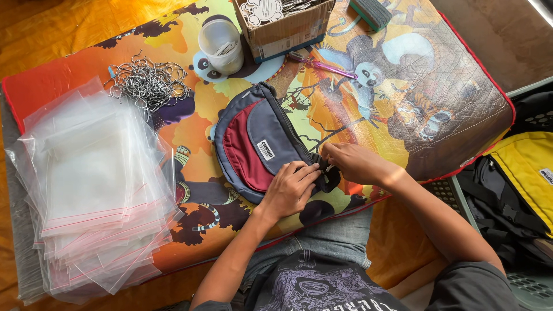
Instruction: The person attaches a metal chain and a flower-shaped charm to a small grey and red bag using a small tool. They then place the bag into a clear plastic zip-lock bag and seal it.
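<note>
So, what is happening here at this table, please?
A person sits at a low table with a cartoon cover and works on a grey and red waist bag. The left hand presses on the bag's end; the right hand pinches something small beside it. A stack of clear plastic bags, a pile of metal chains and a cardboard box lie nearby.

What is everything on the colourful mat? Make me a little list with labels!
Left hand: left hand presses on the grey and red waist bag
Right hand: right hand pinches at the bag's zipper end
Left side: stack of clear plastic bags
Top left: pile of metal ball chains
Top: white cup, cardboard box, purple pen
Underneath: cartoon-printed mat
Right: yellow bag in a crate
</note>
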